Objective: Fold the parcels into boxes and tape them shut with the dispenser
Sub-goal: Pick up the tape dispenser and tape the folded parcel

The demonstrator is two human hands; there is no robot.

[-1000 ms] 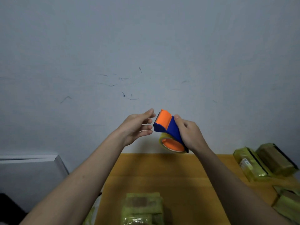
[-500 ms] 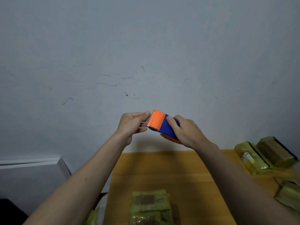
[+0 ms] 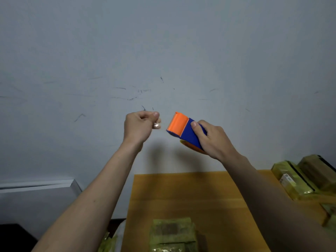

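Both hands raised in front of the grey wall (image 3: 163, 42), above the far edge of the tabletop (image 3: 190, 197).

Right hand (image 3: 214, 139) grips the tape dispenser (image 3: 183, 130) around its blue body, thumb on top. Orange end points left toward the other hand; the orange-cored roll is just visible under the palm.

Left hand (image 3: 139, 125) has its fingers curled and pinched together, with a small shiny bit at the fingertips, probably the clear tape end. A strip running back to the dispenser is too faint to confirm. Small gap between this hand and the orange end; not touching.

Parcels in yellow-green wrap lie on the tabletop: one (image 3: 172, 235) at the near edge between the forearms, two more (image 3: 292, 179) and (image 3: 320, 170) side by side at the right edge. More yellow-green wrap (image 3: 109, 242) off the tabletop's left side, bottom of view. Pale ledge (image 3: 36, 184) against the wall on the left.
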